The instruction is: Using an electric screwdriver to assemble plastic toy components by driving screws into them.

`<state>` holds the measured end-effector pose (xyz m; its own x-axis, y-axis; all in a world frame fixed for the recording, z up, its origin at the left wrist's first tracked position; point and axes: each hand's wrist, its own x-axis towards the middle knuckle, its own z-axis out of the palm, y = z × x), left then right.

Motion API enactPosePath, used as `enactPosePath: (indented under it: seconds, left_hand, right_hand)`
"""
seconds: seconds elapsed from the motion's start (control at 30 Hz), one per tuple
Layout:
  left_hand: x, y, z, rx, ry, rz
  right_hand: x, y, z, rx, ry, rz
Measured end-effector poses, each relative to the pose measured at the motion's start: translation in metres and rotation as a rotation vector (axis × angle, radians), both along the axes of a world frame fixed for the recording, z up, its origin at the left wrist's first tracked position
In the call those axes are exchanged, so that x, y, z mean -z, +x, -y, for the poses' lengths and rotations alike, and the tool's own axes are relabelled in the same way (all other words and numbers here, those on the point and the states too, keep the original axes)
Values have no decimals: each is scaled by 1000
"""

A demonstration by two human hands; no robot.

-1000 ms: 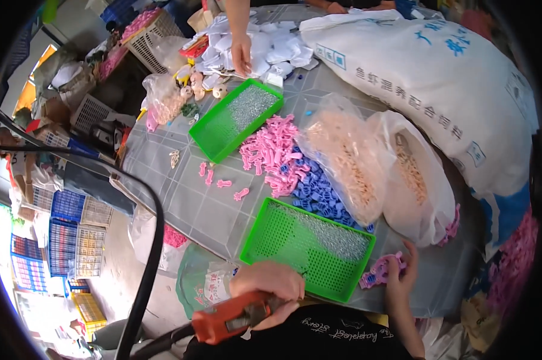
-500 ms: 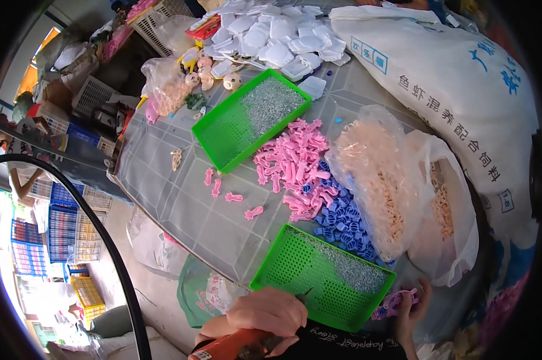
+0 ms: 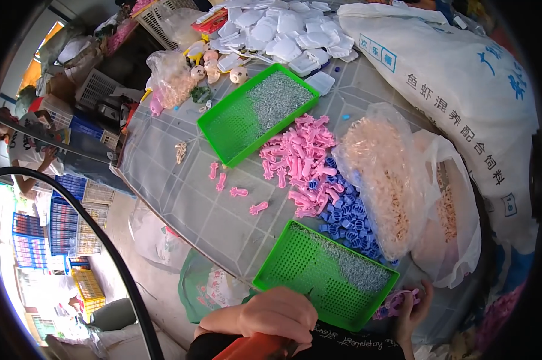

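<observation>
My left hand is closed around an orange-red electric screwdriver. Its thin dark bit shows just past the knuckles, over the near edge of a green perforated tray. Small silver screws lie heaped along that tray's far and right side. Right of the tray, my right hand has its fingers curled round a pink and purple plastic piece; its exact kind is unclear. Beyond the tray are a heap of small blue plastic parts and a pile of pink plastic parts.
A second green tray holds more screws. White plastic pieces are piled at the back. Clear bags of beige parts and a big white sack stand right. A black cable arcs at left; another person works beyond.
My left hand and the screwdriver have shifted a little to the right. My right hand keeps its hold on the pink and purple piece. The view has tilted slightly, and the other person has moved.
</observation>
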<state>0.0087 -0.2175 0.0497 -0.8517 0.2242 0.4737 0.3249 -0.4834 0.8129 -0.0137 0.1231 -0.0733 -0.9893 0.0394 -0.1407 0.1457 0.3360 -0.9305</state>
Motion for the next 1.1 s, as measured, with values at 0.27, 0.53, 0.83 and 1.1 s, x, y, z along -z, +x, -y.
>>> enactPosePath:
  seconds: [0.27,0.53,0.83,1.1]
  left_hand:
    - [14,18,-17,-268,-197,97]
    - [17,23,-63,-628,-274,232]
    - [7,18,-93,-738,-484,110]
    - [5,24,-107,-575,-414,59]
  right_hand:
    - [-10,-1,-2,-18,1,28]
    - [-19,11,-14,-21,403,-430]
    - [-139,-6,50,-547,49,-631]
    - [-157,-11,96,-802,-315,-460]
